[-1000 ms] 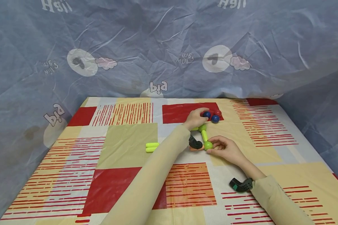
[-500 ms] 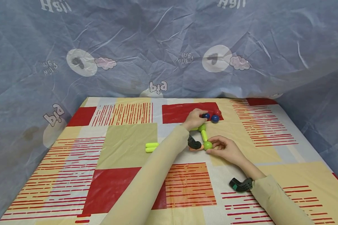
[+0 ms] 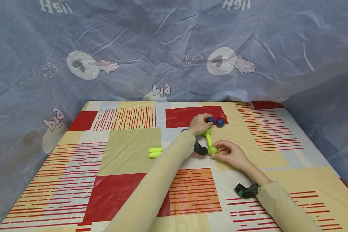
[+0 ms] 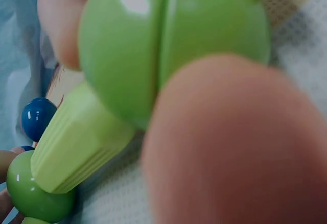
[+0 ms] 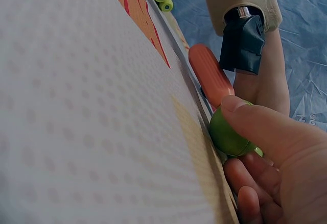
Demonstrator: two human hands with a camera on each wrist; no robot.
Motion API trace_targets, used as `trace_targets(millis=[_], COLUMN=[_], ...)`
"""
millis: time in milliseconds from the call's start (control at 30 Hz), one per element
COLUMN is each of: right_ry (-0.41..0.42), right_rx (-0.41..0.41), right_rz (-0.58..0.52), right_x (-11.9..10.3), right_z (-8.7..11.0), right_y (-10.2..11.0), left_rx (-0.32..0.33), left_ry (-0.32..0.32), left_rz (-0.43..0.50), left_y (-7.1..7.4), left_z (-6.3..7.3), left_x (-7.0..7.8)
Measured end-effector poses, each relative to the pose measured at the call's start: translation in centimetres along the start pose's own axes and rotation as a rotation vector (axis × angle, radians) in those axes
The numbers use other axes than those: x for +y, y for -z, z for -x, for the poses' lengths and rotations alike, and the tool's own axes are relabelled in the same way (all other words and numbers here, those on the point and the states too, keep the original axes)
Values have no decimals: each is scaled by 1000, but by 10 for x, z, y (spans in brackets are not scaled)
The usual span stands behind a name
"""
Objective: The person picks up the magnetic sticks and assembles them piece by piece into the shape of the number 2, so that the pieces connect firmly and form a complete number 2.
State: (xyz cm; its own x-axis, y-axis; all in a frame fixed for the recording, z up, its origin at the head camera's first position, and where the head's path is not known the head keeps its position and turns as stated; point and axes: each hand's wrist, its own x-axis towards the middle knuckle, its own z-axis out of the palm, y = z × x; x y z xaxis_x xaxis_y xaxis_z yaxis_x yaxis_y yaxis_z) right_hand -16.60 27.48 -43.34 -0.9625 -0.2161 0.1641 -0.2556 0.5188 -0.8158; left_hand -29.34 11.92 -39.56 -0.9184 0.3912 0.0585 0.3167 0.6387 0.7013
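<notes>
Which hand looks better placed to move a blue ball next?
Probably the left hand: it pinches a blue ball, while the right hand is busy holding the nearer green ball.

Green ball (image 4: 153, 45): glossy, grooved, pinched. Orange rod (image 5: 208, 73): ribbed, one end against that ball. Yellow-green rod (image 4: 79, 140): ribbed, linking it to second green ball (image 4: 38, 188). Blue ball (image 3: 210, 120): glossy, pinched, just beyond the latter.
</notes>
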Motion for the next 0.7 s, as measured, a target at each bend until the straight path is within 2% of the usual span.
trace_targets(millis=[67,167,300,433,600,700], right_ry=[1,-1,4,15,11,-3], right_rx=[-3,-9,-7,4,2,4], right_rz=[-4,0,10,5,5,3], right_x=[0,-15,-18,-1,1,-2], right_z=[0,3,3,0,-1,0], right_y=[0,1,0,-2,-1,-1], left_rx=[20,40,57,63,56,49], left_ry=[15,25,28,40,63,52], left_rz=[8,12,21,29,22,29], left_y=[-1,-3,-3,-3,-3,-4], left_z=[0,0,0,1,1,0], left_x=[0,0,0,0,-1,-2])
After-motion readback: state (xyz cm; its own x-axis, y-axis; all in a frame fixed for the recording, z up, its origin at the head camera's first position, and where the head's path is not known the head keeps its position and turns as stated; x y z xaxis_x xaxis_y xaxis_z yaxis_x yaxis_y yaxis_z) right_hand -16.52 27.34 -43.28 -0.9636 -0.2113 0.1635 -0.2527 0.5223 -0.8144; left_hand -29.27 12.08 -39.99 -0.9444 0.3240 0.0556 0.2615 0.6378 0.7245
